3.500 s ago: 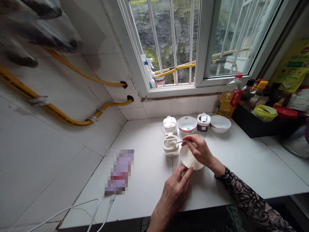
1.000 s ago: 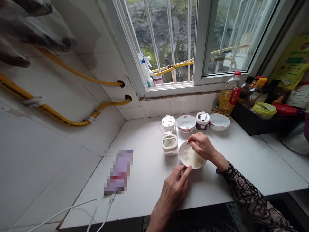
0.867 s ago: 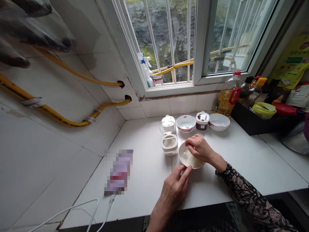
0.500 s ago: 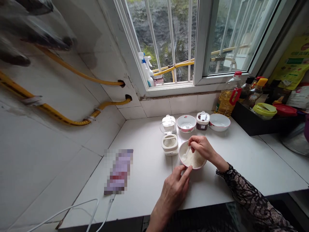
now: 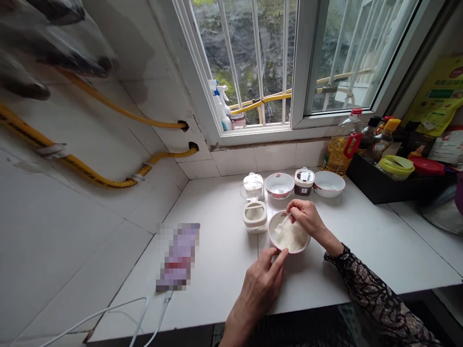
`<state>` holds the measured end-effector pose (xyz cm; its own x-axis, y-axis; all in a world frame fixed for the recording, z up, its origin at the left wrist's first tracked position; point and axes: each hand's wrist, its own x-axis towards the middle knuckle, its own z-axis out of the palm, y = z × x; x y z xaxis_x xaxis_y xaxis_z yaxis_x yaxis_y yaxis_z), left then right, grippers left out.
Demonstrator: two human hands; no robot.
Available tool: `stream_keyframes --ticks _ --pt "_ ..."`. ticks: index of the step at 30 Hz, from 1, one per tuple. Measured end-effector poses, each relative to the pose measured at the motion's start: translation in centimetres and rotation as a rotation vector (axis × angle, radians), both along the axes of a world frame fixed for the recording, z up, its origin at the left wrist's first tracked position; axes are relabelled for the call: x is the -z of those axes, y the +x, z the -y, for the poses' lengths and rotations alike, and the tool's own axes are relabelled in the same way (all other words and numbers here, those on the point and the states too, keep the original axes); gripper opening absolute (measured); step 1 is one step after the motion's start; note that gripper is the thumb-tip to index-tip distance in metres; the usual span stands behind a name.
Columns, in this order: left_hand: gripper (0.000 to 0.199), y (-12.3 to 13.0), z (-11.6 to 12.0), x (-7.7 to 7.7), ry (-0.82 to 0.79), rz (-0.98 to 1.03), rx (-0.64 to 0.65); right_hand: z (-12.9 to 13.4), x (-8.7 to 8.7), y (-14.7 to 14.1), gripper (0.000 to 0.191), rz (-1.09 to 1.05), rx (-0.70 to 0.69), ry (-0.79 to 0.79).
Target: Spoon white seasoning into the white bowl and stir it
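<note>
A white bowl with a pinkish rim (image 5: 270,239) stands on the counter, holding white powdery or grainy stuff (image 5: 293,238). My right hand (image 5: 307,218) pinches the handle of a small white spoon (image 5: 279,227), whose tip dips into the bowl's left part. At the near rim, my left hand (image 5: 263,279) has its thumb and fingers against the bowl, gripping its edge. Just left of the bowl is a white seasoning box (image 5: 255,224) with its clear lid (image 5: 249,191) raised and pale contents inside.
Behind stand another white box (image 5: 257,179), a flowered bowl (image 5: 279,194), a box with dark contents (image 5: 304,183) and a second bowl (image 5: 329,190). An oil bottle (image 5: 338,152) and a black rack (image 5: 372,185) are at right. A blurred-out phone-like object (image 5: 179,258) with a white cable lies left.
My right hand has shifted slightly right and away with the spoon. The white stuff now sits more toward the bowl's near right. My left hand has stayed put.
</note>
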<state>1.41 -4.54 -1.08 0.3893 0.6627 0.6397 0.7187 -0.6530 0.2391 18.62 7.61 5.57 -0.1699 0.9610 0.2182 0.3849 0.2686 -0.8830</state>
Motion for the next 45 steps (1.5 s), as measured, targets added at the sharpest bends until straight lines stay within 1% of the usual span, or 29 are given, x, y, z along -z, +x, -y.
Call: stream_keyframes --ticks 3,9,13,16,22,26,32,34,35,37,39,41,43,45 --pt "0.046 -0.1 0.0 -0.1 -0.009 -0.005 -0.001 -0.2 0.1 0.1 0.02 -0.007 0.015 -0.009" --pt "0.044 -0.1 0.0 -0.1 0.0 -0.007 0.002 -1.0 0.1 0.7 0.017 -0.207 -0.012 -0.145" --pt "0.044 0.0 0.0 -0.1 -0.001 -0.004 0.001 -1.5 0.2 1.0 0.016 -0.251 0.023 -0.17" --pt "0.044 0.0 0.0 -0.2 0.009 0.003 0.0 -1.6 0.2 1.1 0.015 -0.286 0.007 -0.194" --pt "0.044 0.0 0.0 -0.1 0.006 0.008 -0.004 -1.6 0.1 1.2 0.015 -0.299 0.013 -0.209" --pt "0.045 0.0 0.0 -0.1 0.001 0.007 0.001 -1.5 -0.3 1.1 0.014 -0.344 -0.003 -0.227" --pt "0.046 0.0 -0.1 -0.1 0.007 0.005 -0.001 -0.7 -1.0 -0.5 0.014 -0.46 -0.048 -0.185" --pt "0.047 -0.1 -0.1 0.0 0.004 0.004 0.0 -0.2 -0.9 -1.4 0.017 -0.424 -0.061 -0.114" --pt "0.048 -0.1 -0.1 0.0 0.001 0.005 0.002 0.0 -0.8 -1.9 0.017 -0.373 -0.068 -0.043" --pt "0.048 -0.1 -0.1 0.0 -0.003 0.009 0.007 0.5 -0.6 -2.6 0.015 -0.189 -0.114 0.177" --pt "0.046 0.0 -0.1 -0.1 -0.004 0.009 0.009 0.7 -0.4 -3.1 0.016 0.035 -0.199 0.423" --pt "0.046 0.0 -0.1 -0.1 -0.004 0.007 0.008 0.9 -0.5 -3.1 0.02 0.175 -0.267 0.592" --pt "0.046 0.0 -0.1 -0.1 -0.004 0.008 0.001 1.0 -0.9 -2.7 0.021 0.18 -0.254 0.655" --pt "0.046 0.0 -0.1 -0.1 0.001 0.003 -0.005 1.0 -1.4 -1.9 0.02 0.125 -0.167 0.642"
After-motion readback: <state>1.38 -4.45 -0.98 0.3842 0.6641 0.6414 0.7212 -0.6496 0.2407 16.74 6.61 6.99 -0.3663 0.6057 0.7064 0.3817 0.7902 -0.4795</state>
